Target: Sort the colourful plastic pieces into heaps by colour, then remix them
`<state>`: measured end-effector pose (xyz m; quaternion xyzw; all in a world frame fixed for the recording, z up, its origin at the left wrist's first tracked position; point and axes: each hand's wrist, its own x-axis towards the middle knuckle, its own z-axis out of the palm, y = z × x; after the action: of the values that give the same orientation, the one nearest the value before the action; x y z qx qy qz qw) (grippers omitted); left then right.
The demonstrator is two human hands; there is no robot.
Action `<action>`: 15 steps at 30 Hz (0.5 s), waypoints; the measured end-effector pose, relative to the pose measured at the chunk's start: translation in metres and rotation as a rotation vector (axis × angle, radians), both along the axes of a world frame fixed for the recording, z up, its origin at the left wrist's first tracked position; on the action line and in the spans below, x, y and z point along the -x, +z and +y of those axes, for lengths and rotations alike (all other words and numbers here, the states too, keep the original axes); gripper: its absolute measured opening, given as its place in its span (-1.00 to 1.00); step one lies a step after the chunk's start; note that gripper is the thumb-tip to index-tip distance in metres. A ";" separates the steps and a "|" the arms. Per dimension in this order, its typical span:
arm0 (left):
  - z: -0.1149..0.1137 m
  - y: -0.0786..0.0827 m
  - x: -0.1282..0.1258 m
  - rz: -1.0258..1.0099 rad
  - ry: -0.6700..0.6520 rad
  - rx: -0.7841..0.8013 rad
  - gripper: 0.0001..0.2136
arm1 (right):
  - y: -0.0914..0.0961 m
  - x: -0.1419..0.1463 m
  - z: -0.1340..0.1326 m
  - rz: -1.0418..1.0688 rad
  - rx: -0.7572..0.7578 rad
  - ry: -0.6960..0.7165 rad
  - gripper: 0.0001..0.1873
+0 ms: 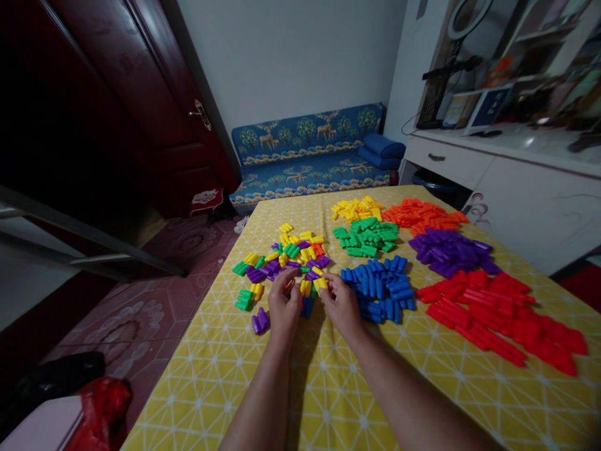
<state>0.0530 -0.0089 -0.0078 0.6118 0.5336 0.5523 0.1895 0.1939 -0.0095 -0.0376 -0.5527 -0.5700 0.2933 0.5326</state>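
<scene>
Over a mixed heap of plastic building pieces (270, 270) in yellow, purple, green and orange, both hands work close together. My right hand (342, 304) pinches a yellow building piece (320, 284) between thumb and fingers. My left hand (284, 304) is curled, thumb near the forefinger; whatever it grips is hidden. Between the hands, a blue piece (307, 307) and a few yellow and green ones show on the cloth. Left of my left hand lie a purple piece (260, 321) and a green piece (243, 300).
Sorted piles spread to the right: blue (380, 287), green (366, 237), yellow (357, 208), orange (422, 215), purple (453, 252) and red (498, 313). A yellow patterned cloth (211, 388) covers the table. Beyond are a blue sofa (300, 166) and a white cabinet (526, 200).
</scene>
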 end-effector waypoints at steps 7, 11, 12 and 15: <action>-0.010 0.008 0.000 0.488 0.156 0.002 -0.61 | 0.002 0.001 0.000 0.019 0.011 -0.011 -0.70; -0.012 0.007 -0.003 0.585 0.079 0.100 -0.53 | 0.002 0.001 0.000 0.018 0.002 -0.026 -0.71; -0.011 0.006 -0.003 0.578 0.059 0.119 -0.53 | 0.002 0.001 0.000 0.015 0.005 -0.028 -0.71; -0.008 0.006 -0.003 0.540 0.017 0.166 -0.56 | 0.004 0.001 -0.001 0.000 0.025 -0.027 -0.69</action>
<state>0.0559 -0.0166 -0.0022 0.7149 0.6132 0.3252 0.0852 0.1927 -0.0102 -0.0332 -0.5669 -0.5588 0.2933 0.5294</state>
